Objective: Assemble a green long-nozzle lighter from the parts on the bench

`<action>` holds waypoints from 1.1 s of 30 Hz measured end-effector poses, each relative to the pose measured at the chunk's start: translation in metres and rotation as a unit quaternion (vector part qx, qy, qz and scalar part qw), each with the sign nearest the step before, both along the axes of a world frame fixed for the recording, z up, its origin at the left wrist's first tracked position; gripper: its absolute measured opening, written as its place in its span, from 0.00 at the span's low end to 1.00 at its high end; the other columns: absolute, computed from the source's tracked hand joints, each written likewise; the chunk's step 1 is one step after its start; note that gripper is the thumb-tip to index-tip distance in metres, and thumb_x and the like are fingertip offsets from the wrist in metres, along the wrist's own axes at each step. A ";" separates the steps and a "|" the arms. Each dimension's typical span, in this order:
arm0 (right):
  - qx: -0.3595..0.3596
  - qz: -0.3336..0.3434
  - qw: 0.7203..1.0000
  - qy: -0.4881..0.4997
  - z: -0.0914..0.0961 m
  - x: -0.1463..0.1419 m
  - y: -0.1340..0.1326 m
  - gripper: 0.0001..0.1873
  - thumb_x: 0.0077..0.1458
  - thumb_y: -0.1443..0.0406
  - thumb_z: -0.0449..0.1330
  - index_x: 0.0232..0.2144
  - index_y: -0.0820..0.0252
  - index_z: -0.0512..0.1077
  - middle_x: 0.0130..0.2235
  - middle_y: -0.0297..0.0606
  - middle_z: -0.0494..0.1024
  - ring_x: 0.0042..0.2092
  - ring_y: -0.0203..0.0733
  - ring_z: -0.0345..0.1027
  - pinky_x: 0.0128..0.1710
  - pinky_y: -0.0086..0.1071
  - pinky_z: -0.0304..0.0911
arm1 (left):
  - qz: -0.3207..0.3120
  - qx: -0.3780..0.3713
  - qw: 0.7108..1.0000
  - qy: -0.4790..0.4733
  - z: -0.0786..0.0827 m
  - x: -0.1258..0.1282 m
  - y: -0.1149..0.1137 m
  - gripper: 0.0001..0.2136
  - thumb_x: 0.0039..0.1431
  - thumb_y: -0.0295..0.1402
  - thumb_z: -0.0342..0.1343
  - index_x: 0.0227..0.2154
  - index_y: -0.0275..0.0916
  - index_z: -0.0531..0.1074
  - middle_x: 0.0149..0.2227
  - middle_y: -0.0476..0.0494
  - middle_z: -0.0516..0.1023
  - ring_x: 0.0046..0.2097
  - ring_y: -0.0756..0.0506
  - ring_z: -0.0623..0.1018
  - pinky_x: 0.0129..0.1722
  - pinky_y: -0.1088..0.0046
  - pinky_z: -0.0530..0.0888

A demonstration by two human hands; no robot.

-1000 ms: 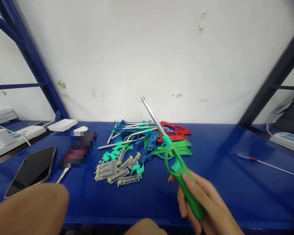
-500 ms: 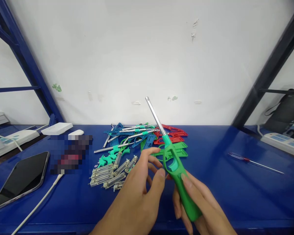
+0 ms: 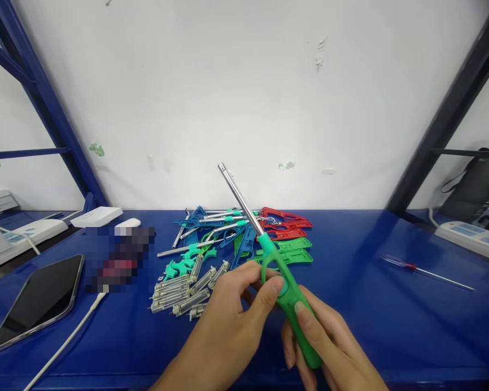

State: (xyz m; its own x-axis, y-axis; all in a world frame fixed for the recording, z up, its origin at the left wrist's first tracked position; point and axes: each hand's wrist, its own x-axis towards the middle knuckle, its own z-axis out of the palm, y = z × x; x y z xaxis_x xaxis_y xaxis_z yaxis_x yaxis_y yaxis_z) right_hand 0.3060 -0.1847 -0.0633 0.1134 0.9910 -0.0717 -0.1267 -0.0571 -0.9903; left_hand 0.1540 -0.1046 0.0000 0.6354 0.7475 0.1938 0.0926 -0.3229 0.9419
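My right hand is closed round the handle of a green long-necked lighter, whose metal tube points up and to the left. My left hand pinches the lighter at its trigger loop, thumb on the teal trigger. Behind them on the blue table lies a pile of lighter parts: blue, green and red plastic shells, metal tubes, teal triggers and several clear inner cartridges.
A phone lies at the left with a white cable beside it. A white box and power strip stand at the far left. A red-handled screwdriver lies at the right. Blue shelf posts frame both sides.
My left hand came up from the lower left and took hold of the lighter at its trigger. The lighter tilted further left and moved slightly towards me.
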 end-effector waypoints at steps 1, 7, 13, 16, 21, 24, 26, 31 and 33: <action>-0.011 -0.010 1.000 0.020 -0.002 0.000 0.000 0.40 0.63 0.39 0.57 0.64 0.60 0.64 0.26 0.32 0.78 0.20 0.33 0.65 0.22 0.27 0.59 | 0.003 -0.001 1.000 0.001 0.000 0.001 0.000 0.16 0.72 0.44 0.50 0.37 0.39 0.77 0.36 0.47 0.77 0.40 0.43 0.76 0.43 0.68 0.71; 0.013 -0.036 0.990 0.134 -0.003 0.001 0.008 0.34 0.60 0.39 0.61 0.52 0.62 0.72 0.19 0.29 0.74 0.14 0.30 0.56 0.15 0.24 0.52 | -0.003 0.016 0.998 0.053 -0.002 0.002 -0.003 0.15 0.72 0.44 0.50 0.46 0.42 0.79 0.40 0.46 0.81 0.40 0.43 0.78 0.41 0.67 0.72; 0.007 -0.092 0.976 0.199 0.010 0.007 0.010 0.21 0.56 0.47 0.69 0.35 0.60 0.79 0.26 0.34 0.77 0.25 0.37 0.68 0.22 0.29 0.65 | 0.015 0.064 0.991 0.121 -0.007 0.001 -0.008 0.24 0.67 0.42 0.58 0.64 0.44 0.69 0.46 0.44 0.80 0.40 0.42 0.78 0.42 0.63 0.75; -0.011 -0.097 0.968 0.229 0.006 0.009 0.010 0.24 0.52 0.47 0.72 0.41 0.59 0.81 0.34 0.39 0.83 0.33 0.41 0.75 0.31 0.30 0.71 | 0.011 0.068 0.982 0.178 -0.010 0.001 -0.011 0.42 0.59 0.43 0.66 0.73 0.43 0.55 0.54 0.39 0.77 0.48 0.37 0.78 0.52 0.55 0.75; -0.036 -0.106 0.963 0.246 -0.005 0.009 0.008 0.41 0.46 0.51 0.78 0.61 0.43 0.71 0.53 0.35 0.84 0.57 0.47 0.76 0.54 0.33 0.71 | -0.010 0.118 0.972 0.203 -0.012 0.005 -0.011 0.47 0.58 0.36 0.68 0.75 0.47 0.47 0.62 0.38 0.73 0.56 0.37 0.76 0.57 0.56 0.75; 0.013 -0.061 0.978 0.201 -0.008 0.010 0.007 0.39 0.53 0.50 0.74 0.64 0.39 0.67 0.53 0.34 0.84 0.57 0.46 0.76 0.53 0.34 0.71 | -0.032 0.160 0.969 0.187 -0.013 0.005 -0.010 0.45 0.60 0.34 0.67 0.75 0.49 0.48 0.66 0.40 0.69 0.59 0.39 0.76 0.58 0.61 0.75; 0.041 -0.043 0.982 0.180 -0.008 0.010 0.008 0.38 0.56 0.51 0.72 0.66 0.37 0.64 0.52 0.34 0.85 0.56 0.45 0.77 0.54 0.35 0.71 | -0.038 0.184 0.964 0.187 -0.012 0.004 -0.010 0.44 0.61 0.33 0.66 0.75 0.49 0.47 0.68 0.41 0.68 0.60 0.39 0.76 0.58 0.63 0.75; 0.073 -0.037 0.982 0.168 -0.007 0.009 0.011 0.47 0.56 0.55 0.73 0.70 0.36 0.54 0.51 0.34 0.85 0.55 0.43 0.78 0.59 0.38 0.68 | -0.047 0.235 0.953 0.185 -0.017 0.003 -0.008 0.43 0.63 0.31 0.62 0.75 0.48 0.43 0.69 0.43 0.67 0.64 0.42 0.74 0.61 0.64 0.74; 0.079 -0.041 0.983 0.158 -0.008 0.008 0.012 0.50 0.55 0.56 0.74 0.70 0.36 0.51 0.51 0.34 0.85 0.53 0.44 0.79 0.58 0.38 0.69 | -0.049 0.249 0.950 0.181 -0.020 0.003 -0.008 0.44 0.63 0.30 0.61 0.75 0.48 0.41 0.69 0.43 0.67 0.64 0.42 0.74 0.61 0.63 0.75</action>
